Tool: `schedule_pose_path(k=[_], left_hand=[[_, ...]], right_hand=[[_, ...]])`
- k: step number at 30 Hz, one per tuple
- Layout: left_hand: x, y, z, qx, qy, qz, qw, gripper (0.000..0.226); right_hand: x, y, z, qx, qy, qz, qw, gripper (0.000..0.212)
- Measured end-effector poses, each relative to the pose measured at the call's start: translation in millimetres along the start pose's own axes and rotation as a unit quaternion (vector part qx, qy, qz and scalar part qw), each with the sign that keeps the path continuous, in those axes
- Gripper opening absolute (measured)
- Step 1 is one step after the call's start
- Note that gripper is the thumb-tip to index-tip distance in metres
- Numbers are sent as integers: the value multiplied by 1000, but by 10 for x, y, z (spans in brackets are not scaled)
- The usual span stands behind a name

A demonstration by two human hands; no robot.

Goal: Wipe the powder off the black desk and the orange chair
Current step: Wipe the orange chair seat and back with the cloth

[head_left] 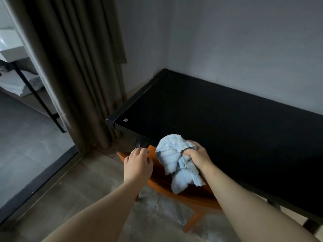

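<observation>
The black desk (218,119) runs along the wall from the room's corner to the right edge; its top looks dark and bare. An orange chair (195,198) is tucked under its front edge, mostly hidden by my arms. My right hand (198,155) grips a bunched light-blue cloth (176,159) that hangs down over the chair's back. My left hand (138,165) hovers over the chair's top rail with fingers loosely curled, holding nothing; whether it touches the rail I cannot tell.
A brown curtain (75,67) hangs left of the desk beside a glass door (26,128). Whitish powder smears (160,208) mark the wood floor under the chair. Grey walls (227,41) stand behind and left of the desk.
</observation>
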State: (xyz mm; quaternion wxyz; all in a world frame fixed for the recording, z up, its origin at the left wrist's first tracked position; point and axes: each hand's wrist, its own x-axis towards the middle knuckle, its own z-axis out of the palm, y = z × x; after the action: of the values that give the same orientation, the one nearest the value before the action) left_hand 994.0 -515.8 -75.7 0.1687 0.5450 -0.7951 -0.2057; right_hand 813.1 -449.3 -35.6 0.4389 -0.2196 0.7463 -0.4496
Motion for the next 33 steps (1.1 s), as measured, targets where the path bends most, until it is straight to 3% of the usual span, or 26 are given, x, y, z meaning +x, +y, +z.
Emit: schedule_pose_path(k=[3,6,9,11,15,18,20,25,28,33], left_hand=[[-282,164,151,4,-39,59,997,22],[-496,288,246,-22,-124,110,986,22],[-621,323,304,127,-224,180,949,32],[-682,356,334,230,-238,198,922,43],[-764,504,371,292,-231,194,908,51],[-808,537,371,301,-222,193,907,50],[-821,533,373,301,-219,192,908,49],[-791,409,372,260,-207,217,918,51],[-702,286,322,227,-196,241,923,52],[-524,227,254,247,-206,269,908,31]], right_hand=[[-260,191,-319,12,59,1,998,38],[-540,306,-650,102,180,11,978,32],[-822,488,-978,148,233,-26,961,38],[-1004,629,-1103,124,233,-45,963,43],[-1205,830,-1211,-27,325,-101,940,64],[-1316,894,-1277,-302,390,-114,863,69],[-1339,905,-1232,-415,354,-136,827,66],[-1185,862,-609,-569,76,-171,801,54],[-1024,742,-448,-616,14,-115,779,61],[-894,679,-377,-725,-38,-79,683,65]])
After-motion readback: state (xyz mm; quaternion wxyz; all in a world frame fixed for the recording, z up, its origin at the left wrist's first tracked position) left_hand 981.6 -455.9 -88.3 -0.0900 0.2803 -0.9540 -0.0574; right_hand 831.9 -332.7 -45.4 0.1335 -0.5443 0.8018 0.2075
